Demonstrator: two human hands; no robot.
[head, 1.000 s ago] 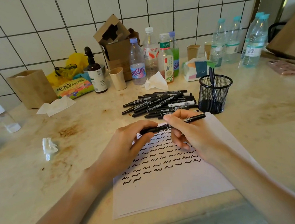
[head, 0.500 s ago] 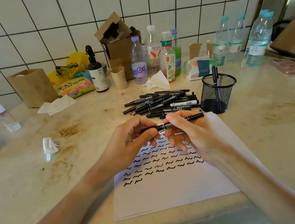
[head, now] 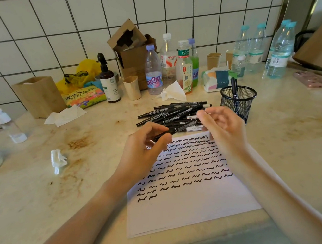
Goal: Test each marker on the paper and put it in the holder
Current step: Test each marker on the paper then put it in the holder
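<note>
Marker point(head: 162, 134) now only in left hand point(head: 143, 152) pinch; right hand point(head: 220, 128) let go, fingers loose, shifted toward 2 o'clock near holder point(head: 238, 102).

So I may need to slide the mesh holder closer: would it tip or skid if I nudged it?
Probably skids: the mesh holder looks light, openwork wire, and the counter looks smooth. A low push seems safest; a push at the rim might tilt it, as the single marker standing inside adds little weight.

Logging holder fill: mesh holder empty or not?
Not empty: one black marker stands upright in the mesh holder; the other markers lie piled beside it.
</note>
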